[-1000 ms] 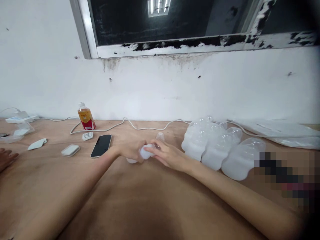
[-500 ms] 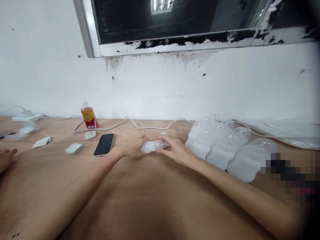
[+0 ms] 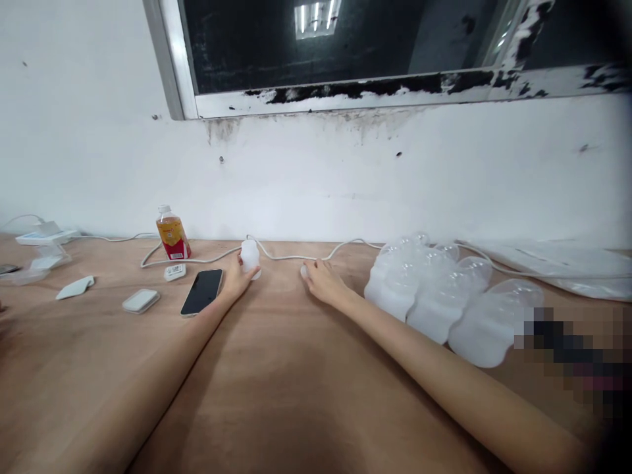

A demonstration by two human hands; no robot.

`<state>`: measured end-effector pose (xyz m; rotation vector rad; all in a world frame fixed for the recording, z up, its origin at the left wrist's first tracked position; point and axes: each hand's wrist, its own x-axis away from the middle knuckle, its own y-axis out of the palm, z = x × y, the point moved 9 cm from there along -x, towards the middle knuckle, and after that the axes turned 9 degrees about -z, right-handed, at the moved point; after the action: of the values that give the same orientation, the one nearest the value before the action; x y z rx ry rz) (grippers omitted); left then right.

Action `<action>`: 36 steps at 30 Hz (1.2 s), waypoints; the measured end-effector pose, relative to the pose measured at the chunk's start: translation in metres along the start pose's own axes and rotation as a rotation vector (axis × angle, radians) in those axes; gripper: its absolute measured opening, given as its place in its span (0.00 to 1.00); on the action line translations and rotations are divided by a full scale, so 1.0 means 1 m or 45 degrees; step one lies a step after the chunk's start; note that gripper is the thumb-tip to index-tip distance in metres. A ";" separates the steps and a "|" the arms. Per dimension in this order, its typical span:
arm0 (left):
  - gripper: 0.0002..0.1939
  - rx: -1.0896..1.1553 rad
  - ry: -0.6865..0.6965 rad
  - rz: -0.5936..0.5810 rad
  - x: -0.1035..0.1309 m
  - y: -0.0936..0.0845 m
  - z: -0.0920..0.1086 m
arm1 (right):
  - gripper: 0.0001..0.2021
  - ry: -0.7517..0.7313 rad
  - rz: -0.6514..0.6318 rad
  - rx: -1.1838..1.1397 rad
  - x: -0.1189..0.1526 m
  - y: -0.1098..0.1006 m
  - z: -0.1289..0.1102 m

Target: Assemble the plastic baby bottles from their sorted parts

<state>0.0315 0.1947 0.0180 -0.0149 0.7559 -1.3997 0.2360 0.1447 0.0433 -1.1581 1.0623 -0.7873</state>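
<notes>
My left hand [image 3: 239, 280] is wrapped round a small frosted white plastic bottle [image 3: 251, 255] with a wavy outline, held upright at the table's far side. To its right, the fingers of my right hand [image 3: 323, 282] are closed on a small translucent piece [image 3: 305, 270], mostly hidden behind them. Several frosted bottles with clear domed tops [image 3: 437, 296] lie in a cluster right of my right hand. A black-screened phone [image 3: 202, 291] lies just left of my left hand.
A drink bottle [image 3: 173, 234] stands near the wall. A white cable [image 3: 291, 257] runs along the back. Two small white cases [image 3: 141, 301] and a pale flat piece [image 3: 76, 288] lie left. Plastic sheeting [image 3: 557, 270] lies at the back right. Another person's fingertips [image 3: 2, 307] show at the left edge.
My hands have moved apart. My left hand has carried the bottle left and tipped it upright. My right hand has left the bottle's top and closed on the small piece.
</notes>
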 end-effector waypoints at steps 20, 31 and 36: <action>0.21 -0.482 0.496 -0.764 0.071 0.101 0.101 | 0.17 0.029 -0.160 -0.274 0.024 0.019 -0.021; 0.23 -0.425 0.359 -0.705 0.060 0.094 0.090 | 0.12 0.064 -0.045 -0.554 0.015 0.018 0.004; 0.17 -0.623 0.326 -0.645 0.056 0.091 0.088 | 0.15 0.324 0.038 -0.483 0.018 0.020 0.029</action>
<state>0.1527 0.1272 0.0198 -0.4423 1.3632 -1.6743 0.2688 0.1426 0.0205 -1.3800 1.4831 -0.7418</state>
